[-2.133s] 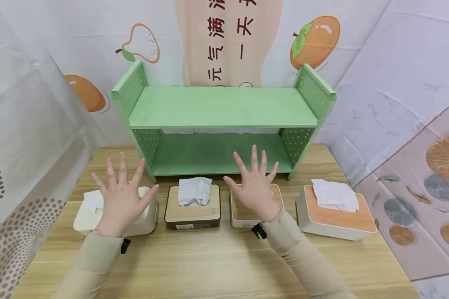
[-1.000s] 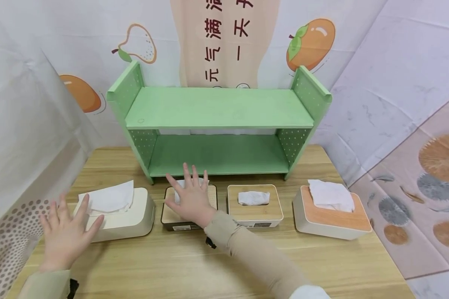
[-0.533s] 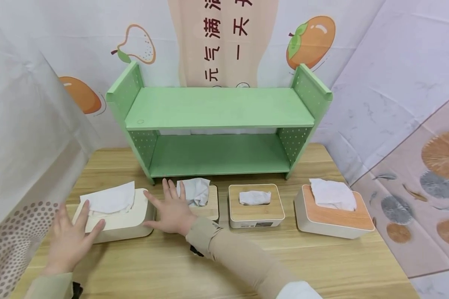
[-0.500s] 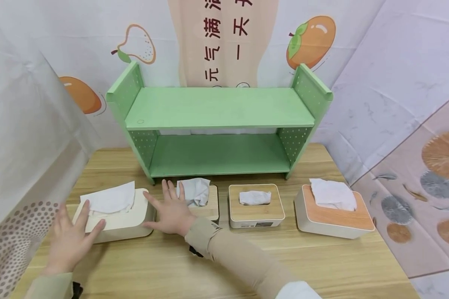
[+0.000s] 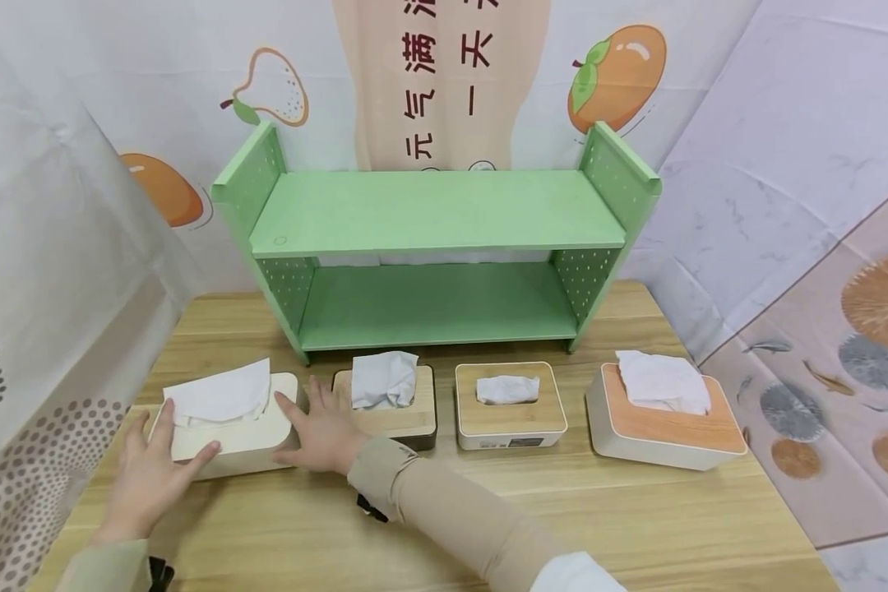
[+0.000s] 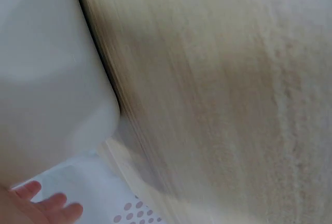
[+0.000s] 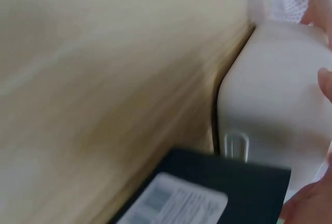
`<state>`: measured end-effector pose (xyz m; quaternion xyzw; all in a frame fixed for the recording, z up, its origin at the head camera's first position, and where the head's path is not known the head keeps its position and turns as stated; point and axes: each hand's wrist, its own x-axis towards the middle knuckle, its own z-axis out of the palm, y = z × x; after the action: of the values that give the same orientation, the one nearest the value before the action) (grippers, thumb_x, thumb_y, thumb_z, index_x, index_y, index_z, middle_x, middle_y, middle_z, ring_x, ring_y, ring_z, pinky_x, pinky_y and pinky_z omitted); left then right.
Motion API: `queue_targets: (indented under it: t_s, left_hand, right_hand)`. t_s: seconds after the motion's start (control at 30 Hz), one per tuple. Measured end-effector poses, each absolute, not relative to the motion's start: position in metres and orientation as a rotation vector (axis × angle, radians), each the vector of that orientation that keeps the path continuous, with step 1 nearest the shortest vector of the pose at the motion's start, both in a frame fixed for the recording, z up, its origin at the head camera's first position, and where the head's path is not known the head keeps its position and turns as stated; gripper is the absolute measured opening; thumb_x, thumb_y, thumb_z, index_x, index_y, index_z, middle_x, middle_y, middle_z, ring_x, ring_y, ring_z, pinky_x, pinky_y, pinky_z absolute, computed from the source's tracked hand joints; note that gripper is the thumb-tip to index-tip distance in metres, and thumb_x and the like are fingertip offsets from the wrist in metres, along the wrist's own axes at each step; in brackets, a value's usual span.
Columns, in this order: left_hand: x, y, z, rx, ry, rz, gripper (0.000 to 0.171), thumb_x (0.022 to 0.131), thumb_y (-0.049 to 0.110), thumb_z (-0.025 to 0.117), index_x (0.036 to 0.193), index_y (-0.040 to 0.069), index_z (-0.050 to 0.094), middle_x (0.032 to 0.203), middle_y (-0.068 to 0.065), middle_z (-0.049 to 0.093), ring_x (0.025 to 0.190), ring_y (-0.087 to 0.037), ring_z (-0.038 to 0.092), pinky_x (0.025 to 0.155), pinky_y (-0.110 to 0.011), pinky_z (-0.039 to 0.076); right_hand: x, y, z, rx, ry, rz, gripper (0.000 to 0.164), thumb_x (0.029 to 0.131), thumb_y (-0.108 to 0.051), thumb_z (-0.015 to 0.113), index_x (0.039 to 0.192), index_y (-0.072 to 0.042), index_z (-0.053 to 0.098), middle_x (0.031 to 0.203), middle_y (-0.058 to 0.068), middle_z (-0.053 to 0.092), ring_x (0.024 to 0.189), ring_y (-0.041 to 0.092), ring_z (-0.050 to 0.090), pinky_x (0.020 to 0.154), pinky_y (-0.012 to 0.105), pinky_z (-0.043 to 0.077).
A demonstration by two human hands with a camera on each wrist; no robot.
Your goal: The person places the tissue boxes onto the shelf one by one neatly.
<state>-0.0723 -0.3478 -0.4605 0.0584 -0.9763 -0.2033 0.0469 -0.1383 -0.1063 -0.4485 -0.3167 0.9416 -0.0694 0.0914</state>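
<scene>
At the head view's eight o'clock, the white box (image 5: 247,436), likely light, stiff and smooth, suits holding by its ends, where left hand (image 5: 148,481), at its eight, and right hand (image 5: 327,437), at its three, spread their fingers, unclamped.

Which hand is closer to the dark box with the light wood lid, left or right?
Right. The right hand is by the left side of the dark box, at the right end of the cream box; the left hand is farther off, at its left end.

Cream box (image 6: 57,79) cropped, left wrist view
</scene>
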Motion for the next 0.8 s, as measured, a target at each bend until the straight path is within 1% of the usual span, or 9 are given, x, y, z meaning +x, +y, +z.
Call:
queue_targets:
  t_s: [0.13,0.37,0.4,0.5,0.6,0.63,0.67,0.8]
  left_hand:
    - [-0.073,-0.349,-0.462,0.192,-2.971,-0.656,0.098,0.09,0.047,0.058,0.149,-0.002,-0.001,0.141,-0.049,0.004,0.121,-0.069,0.016,0.082,-0.079,0.026]
    - [-0.072,-0.349,-0.462,0.221,-2.995,-0.721,0.097,0.091,0.047,0.057,0.149,-0.002,-0.003,0.139,-0.05,0.005,0.118,-0.069,0.02,0.081,-0.078,0.03]
    - [-0.072,-0.349,-0.462,0.222,-3.001,-0.725,0.096,0.091,0.047,0.057,0.149,-0.002,-0.003,0.139,-0.05,0.005,0.119,-0.069,0.02,0.081,-0.078,0.03]
    - [-0.072,-0.349,-0.46,0.223,-3.019,-0.731,0.095,0.092,0.047,0.055,0.149,-0.003,-0.003,0.139,-0.05,0.004,0.119,-0.069,0.018,0.079,-0.078,0.031]
    - [-0.072,-0.349,-0.46,0.216,-3.026,-0.725,0.096,0.092,0.048,0.055,0.148,-0.004,-0.003,0.137,-0.052,0.008,0.118,-0.068,0.02,0.08,-0.078,0.031]
    - [-0.072,-0.349,-0.46,0.213,-3.027,-0.722,0.096,0.092,0.048,0.056,0.148,-0.004,-0.002,0.136,-0.053,0.01,0.117,-0.067,0.022,0.08,-0.077,0.031]
    - [-0.072,-0.349,-0.46,0.208,-3.028,-0.723,0.096,0.092,0.048,0.056,0.148,-0.005,-0.002,0.134,-0.054,0.011,0.115,-0.067,0.023,0.081,-0.077,0.031]
    - [-0.073,-0.35,-0.461,0.207,-3.026,-0.725,0.097,0.091,0.048,0.058,0.148,-0.005,0.0,0.13,-0.055,0.018,0.109,-0.067,0.03,0.082,-0.076,0.031]
  right_hand:
    - [-0.134,-0.114,-0.448,-0.937,2.735,-0.404,0.079,0.089,-0.063,0.048,0.153,-0.033,0.011,0.156,0.021,0.017,0.142,0.028,0.026,0.115,0.034,0.024]
    - [-0.132,-0.122,-0.446,-0.834,2.728,-0.557,0.076,0.087,-0.058,0.055,0.151,-0.029,0.024,0.154,0.022,0.021,0.136,0.03,0.036,0.109,0.032,0.035]
    - [-0.132,-0.123,-0.445,-0.823,2.722,-0.576,0.076,0.087,-0.057,0.057,0.15,-0.029,0.025,0.154,0.022,0.021,0.135,0.029,0.038,0.106,0.031,0.038]
    - [-0.129,-0.125,-0.442,-0.77,2.676,-0.662,0.074,0.087,-0.051,0.061,0.149,-0.029,0.028,0.154,0.023,0.019,0.12,0.023,0.055,0.091,0.022,0.048]
    - [-0.126,-0.126,-0.439,-0.703,2.612,-0.803,0.073,0.087,-0.043,0.066,0.148,-0.027,0.031,0.154,0.024,0.016,0.11,0.02,0.06,0.08,0.018,0.05]
    - [-0.125,-0.127,-0.439,-0.671,2.589,-0.86,0.072,0.086,-0.041,0.067,0.148,-0.027,0.032,0.155,0.024,0.016,0.11,0.02,0.061,0.079,0.018,0.05]
    - [-0.124,-0.127,-0.44,-0.645,2.57,-0.918,0.072,0.086,-0.039,0.068,0.147,-0.027,0.033,0.155,0.024,0.016,0.115,0.023,0.058,0.083,0.02,0.05]
    - [-0.122,-0.128,-0.443,-0.552,2.489,-1.172,0.069,0.083,-0.031,0.073,0.144,-0.028,0.04,0.154,0.024,0.018,0.135,0.031,0.038,0.095,0.026,0.046]
